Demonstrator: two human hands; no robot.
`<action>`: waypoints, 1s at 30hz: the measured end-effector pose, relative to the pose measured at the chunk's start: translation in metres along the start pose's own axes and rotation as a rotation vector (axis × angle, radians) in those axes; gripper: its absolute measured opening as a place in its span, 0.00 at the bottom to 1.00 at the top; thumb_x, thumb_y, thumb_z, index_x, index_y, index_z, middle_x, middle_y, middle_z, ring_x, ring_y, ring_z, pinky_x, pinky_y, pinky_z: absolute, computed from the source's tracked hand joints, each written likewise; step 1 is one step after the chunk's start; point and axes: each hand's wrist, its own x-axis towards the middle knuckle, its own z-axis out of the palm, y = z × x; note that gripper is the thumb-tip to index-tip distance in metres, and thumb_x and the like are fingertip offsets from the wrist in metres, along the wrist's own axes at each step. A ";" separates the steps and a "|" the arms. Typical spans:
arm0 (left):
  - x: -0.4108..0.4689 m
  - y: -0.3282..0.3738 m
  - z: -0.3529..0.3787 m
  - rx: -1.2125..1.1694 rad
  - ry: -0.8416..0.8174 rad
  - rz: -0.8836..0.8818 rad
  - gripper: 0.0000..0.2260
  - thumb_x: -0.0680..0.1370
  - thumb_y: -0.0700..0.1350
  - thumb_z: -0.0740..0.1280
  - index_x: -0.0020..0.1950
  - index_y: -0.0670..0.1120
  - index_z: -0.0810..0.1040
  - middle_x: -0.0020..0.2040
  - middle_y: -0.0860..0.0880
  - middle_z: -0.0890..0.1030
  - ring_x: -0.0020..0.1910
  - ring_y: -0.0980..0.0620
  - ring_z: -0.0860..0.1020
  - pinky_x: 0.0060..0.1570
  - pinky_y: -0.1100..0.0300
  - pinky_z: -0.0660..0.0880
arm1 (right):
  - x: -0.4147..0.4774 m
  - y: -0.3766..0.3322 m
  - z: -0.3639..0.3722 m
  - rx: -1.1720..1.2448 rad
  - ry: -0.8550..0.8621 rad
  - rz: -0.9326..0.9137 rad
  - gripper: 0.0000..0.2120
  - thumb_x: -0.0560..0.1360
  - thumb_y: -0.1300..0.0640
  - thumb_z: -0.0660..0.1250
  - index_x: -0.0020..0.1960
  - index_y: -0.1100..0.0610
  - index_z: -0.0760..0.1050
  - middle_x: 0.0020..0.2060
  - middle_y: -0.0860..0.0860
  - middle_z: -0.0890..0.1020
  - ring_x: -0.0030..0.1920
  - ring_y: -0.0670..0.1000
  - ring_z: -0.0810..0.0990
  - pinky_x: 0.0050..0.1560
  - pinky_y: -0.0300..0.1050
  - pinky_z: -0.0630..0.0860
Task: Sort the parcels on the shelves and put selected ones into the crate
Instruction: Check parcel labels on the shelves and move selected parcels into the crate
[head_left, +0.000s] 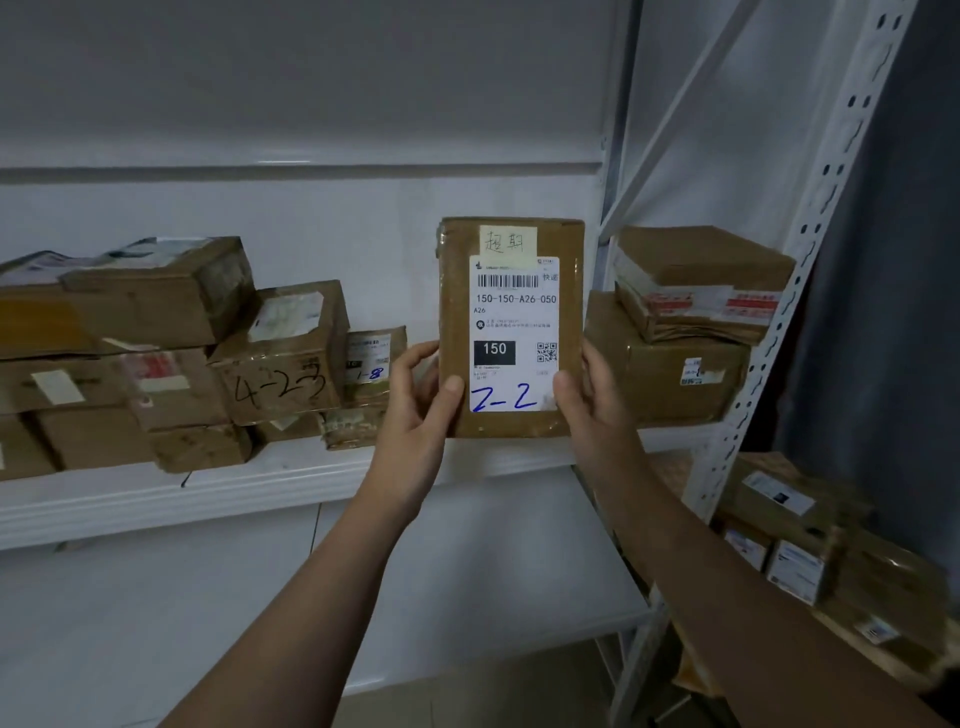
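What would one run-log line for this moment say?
phase: inspecting label | held: parcel marked 2-2, upright | left hand: grips lower left edge | right hand: grips lower right edge

Behind the held parcel (511, 322), the fingers of the left grip (415, 400) and the right grip (592, 400) are mostly hidden. The fine print under the barcode on its label (514, 332) is too small to read. The parcel hides the left side of a brown box (670, 358) at centre right. At the left edge of the frame the stacked boxes (36, 332) are cut off. The parcels (831, 561) at lower right are blurred, their labels illegible.
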 end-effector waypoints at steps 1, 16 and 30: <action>-0.001 -0.001 0.000 0.002 -0.014 0.007 0.16 0.82 0.41 0.59 0.66 0.57 0.64 0.61 0.47 0.79 0.57 0.51 0.80 0.49 0.64 0.78 | -0.002 0.001 -0.001 0.002 -0.008 -0.028 0.20 0.82 0.62 0.58 0.71 0.50 0.63 0.58 0.36 0.76 0.59 0.35 0.76 0.57 0.31 0.73; -0.005 -0.016 0.002 -0.016 0.044 -0.013 0.19 0.82 0.36 0.56 0.67 0.58 0.64 0.62 0.55 0.77 0.57 0.58 0.79 0.49 0.65 0.77 | -0.002 0.019 -0.002 -0.011 -0.062 -0.038 0.21 0.82 0.61 0.57 0.72 0.46 0.61 0.65 0.48 0.76 0.64 0.45 0.75 0.60 0.41 0.76; -0.032 -0.034 -0.001 0.071 -0.021 0.011 0.22 0.78 0.53 0.64 0.73 0.56 0.66 0.64 0.54 0.77 0.62 0.53 0.77 0.59 0.52 0.76 | -0.047 0.011 0.007 0.049 0.067 0.065 0.21 0.79 0.61 0.62 0.68 0.48 0.61 0.56 0.42 0.78 0.54 0.37 0.79 0.49 0.32 0.77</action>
